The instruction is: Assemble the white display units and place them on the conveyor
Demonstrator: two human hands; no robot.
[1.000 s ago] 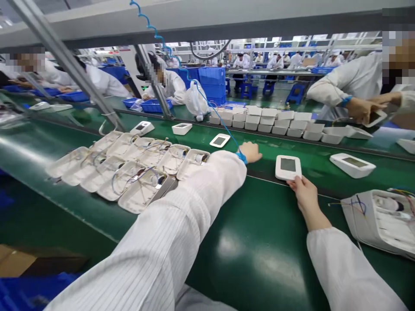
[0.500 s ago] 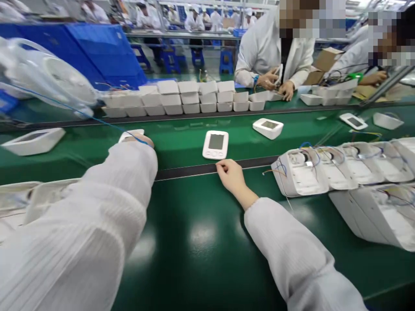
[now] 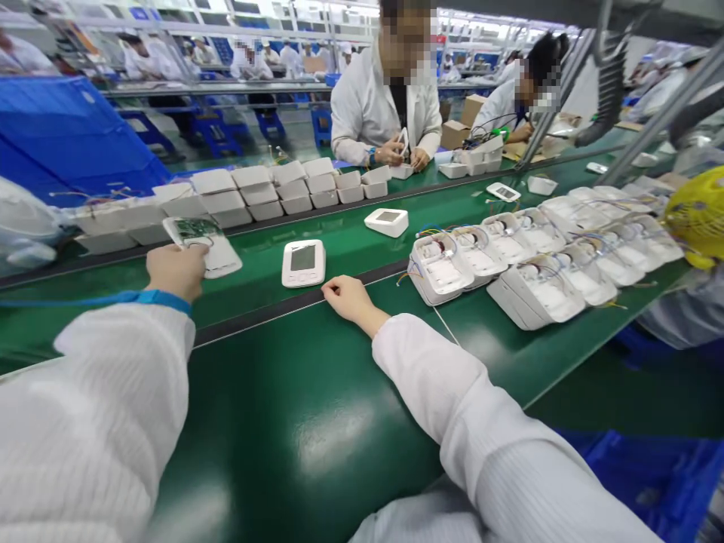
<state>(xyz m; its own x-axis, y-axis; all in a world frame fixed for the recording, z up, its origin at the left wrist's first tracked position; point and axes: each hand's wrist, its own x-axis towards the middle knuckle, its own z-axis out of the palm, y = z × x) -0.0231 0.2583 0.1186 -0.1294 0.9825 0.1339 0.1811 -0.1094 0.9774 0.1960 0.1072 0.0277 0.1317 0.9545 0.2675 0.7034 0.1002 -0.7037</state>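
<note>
My left hand (image 3: 176, 271), with a blue band at its wrist, grips a white casing (image 3: 219, 255) by its left side; a green circuit board shows in the raised casing. To the right, a white device (image 3: 304, 264) with a grey screen lies face up on the green belt (image 3: 260, 294). Just below that device's right corner, my right hand (image 3: 348, 298) rests near the dark belt edge, its fingers curled together and holding nothing that I can see.
Another white device (image 3: 388, 222) lies farther back on the belt. Rows of open white housings (image 3: 444, 268) with wires stand at the right. Stacked white shells (image 3: 234, 192) line the far side, where a person in a white coat (image 3: 351, 113) works. A yellow object (image 3: 698, 215) is at far right.
The view has turned right. My left hand has lifted the white casing, so its circuit board now shows. My right hand remains curled near the belt edge.
</note>
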